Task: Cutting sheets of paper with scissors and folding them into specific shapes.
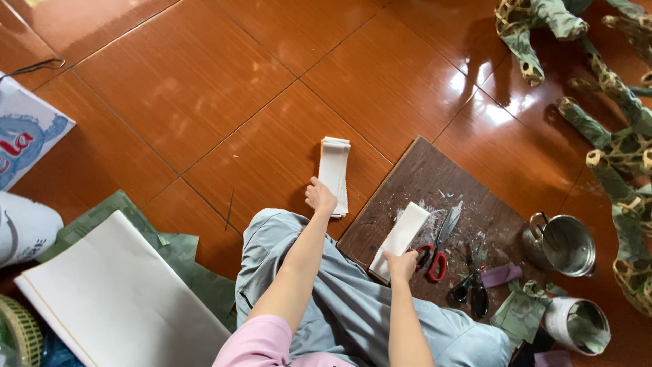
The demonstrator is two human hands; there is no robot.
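Observation:
My left hand [320,196] rests on the near end of a stack of white paper strips [334,170] lying on the brown tiled floor. My right hand [402,264] grips the near end of a folded white paper piece [402,235], which lies tilted on a dark wooden board [435,177]. Red-handled scissors [438,248] lie on the board just right of that hand. My grey-trousered knee [326,292] sits between both arms.
Black-handled scissors [472,285] and a purple scrap [501,275] lie on the board's right part. A metal pot [564,245] and a tape roll [577,325] sit further right. Green wrapped wicker frames [614,136] fill the right side. Large white sheets [115,292] over green paper lie left.

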